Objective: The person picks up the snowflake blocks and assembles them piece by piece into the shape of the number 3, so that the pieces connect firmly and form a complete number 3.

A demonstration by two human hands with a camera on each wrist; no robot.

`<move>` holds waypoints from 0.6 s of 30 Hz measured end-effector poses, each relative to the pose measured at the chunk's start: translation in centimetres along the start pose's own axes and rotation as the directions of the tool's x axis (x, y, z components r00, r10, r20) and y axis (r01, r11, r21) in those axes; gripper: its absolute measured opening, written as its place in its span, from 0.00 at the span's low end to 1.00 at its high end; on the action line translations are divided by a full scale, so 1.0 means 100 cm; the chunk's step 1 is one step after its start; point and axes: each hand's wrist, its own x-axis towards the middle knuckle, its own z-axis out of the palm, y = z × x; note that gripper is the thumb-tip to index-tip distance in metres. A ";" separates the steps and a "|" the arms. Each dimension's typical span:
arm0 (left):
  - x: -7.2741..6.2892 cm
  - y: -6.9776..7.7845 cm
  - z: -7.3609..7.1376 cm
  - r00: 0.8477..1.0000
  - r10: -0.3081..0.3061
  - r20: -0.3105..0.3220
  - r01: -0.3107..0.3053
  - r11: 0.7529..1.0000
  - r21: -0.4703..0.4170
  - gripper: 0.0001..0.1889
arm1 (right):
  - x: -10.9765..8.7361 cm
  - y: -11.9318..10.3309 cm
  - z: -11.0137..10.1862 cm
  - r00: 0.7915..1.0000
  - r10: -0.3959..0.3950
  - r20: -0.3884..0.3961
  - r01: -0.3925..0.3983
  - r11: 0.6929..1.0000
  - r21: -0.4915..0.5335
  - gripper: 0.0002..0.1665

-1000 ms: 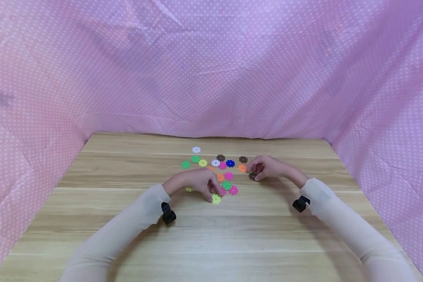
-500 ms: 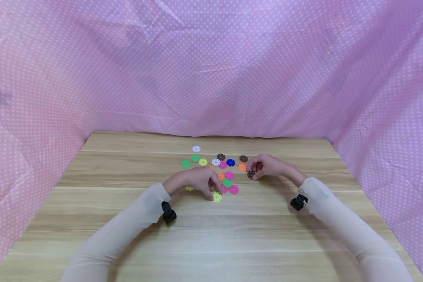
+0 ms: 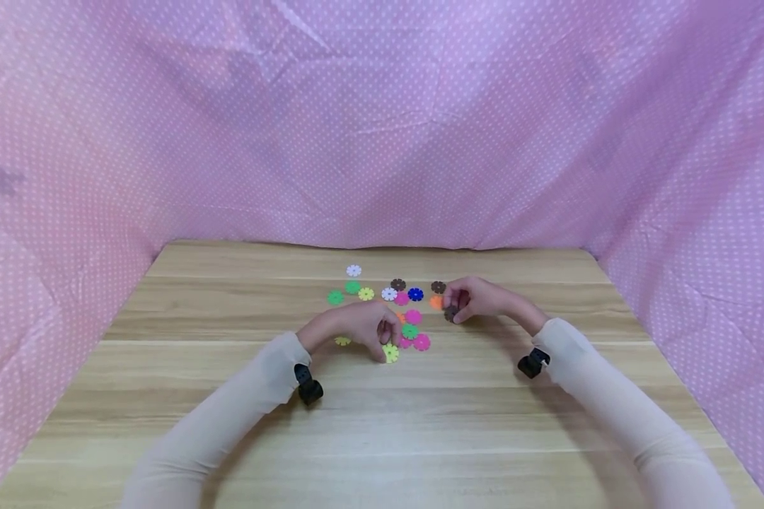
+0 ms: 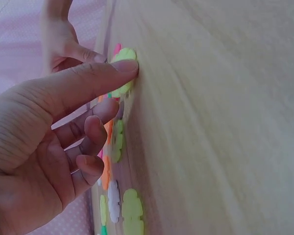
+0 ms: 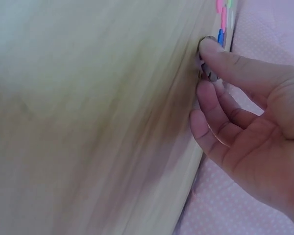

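In the head view my left hand (image 3: 363, 325) pinches a yellow-green notched plastic disc (image 3: 391, 353) at the near edge of the scattered discs. The left wrist view has the thumb (image 4: 100, 78) across this disc's face, the other fingers curled beneath. To the right, my right hand (image 3: 484, 298) holds a dark brown notched disc (image 3: 450, 314) between thumb and fingers. That brown disc (image 5: 209, 72) stands tilted in the right wrist view, partly covered by the thumb. Just beside the right fingertips lies an orange disc (image 3: 436, 302), partly hidden by them.
Between the hands lie a green disc (image 3: 410, 331), pink discs (image 3: 422, 342) and others partly under the left hand. Farther back are a blue disc (image 3: 416, 294), white discs (image 3: 354, 271) and another brown disc (image 3: 397, 285). Pink dotted cloth (image 3: 382, 141) surrounds the wooden table (image 3: 382, 438).
My right hand has shifted slightly left with the brown disc. The yellow-green disc in my left hand has moved a little away from me; the other discs lie as before.
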 end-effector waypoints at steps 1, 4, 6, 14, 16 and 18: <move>0.000 0.001 0.000 1.000 0.003 -0.004 -0.003 1.000 0.005 0.14 | 0.000 -0.001 0.000 1.000 0.005 -0.002 -0.005 1.000 0.005 0.15; 0.001 0.000 0.002 0.999 0.016 -0.030 -0.016 1.000 -0.011 0.14 | 0.000 -0.004 0.001 1.000 -0.001 -0.009 0.001 1.000 0.023 0.15; 0.001 -0.001 0.004 0.999 0.022 -0.050 -0.024 0.999 -0.048 0.13 | 0.001 -0.006 0.001 1.000 -0.012 -0.021 0.013 0.999 0.043 0.14; -0.002 -0.010 0.003 0.976 0.005 -0.216 -0.039 0.988 -0.151 0.08 | 0.002 -0.003 0.001 0.991 0.038 -0.126 -0.019 0.989 0.149 0.15; -0.004 -0.011 -0.001 0.960 -0.005 -0.280 -0.049 0.981 -0.187 0.10 | 0.004 -0.003 0.001 0.984 0.063 -0.168 -0.032 0.983 0.179 0.16; -0.005 -0.012 -0.005 0.938 -0.018 -0.346 -0.066 0.971 -0.228 0.13 | 0.006 -0.004 0.001 0.974 0.063 -0.216 -0.018 0.979 0.204 0.17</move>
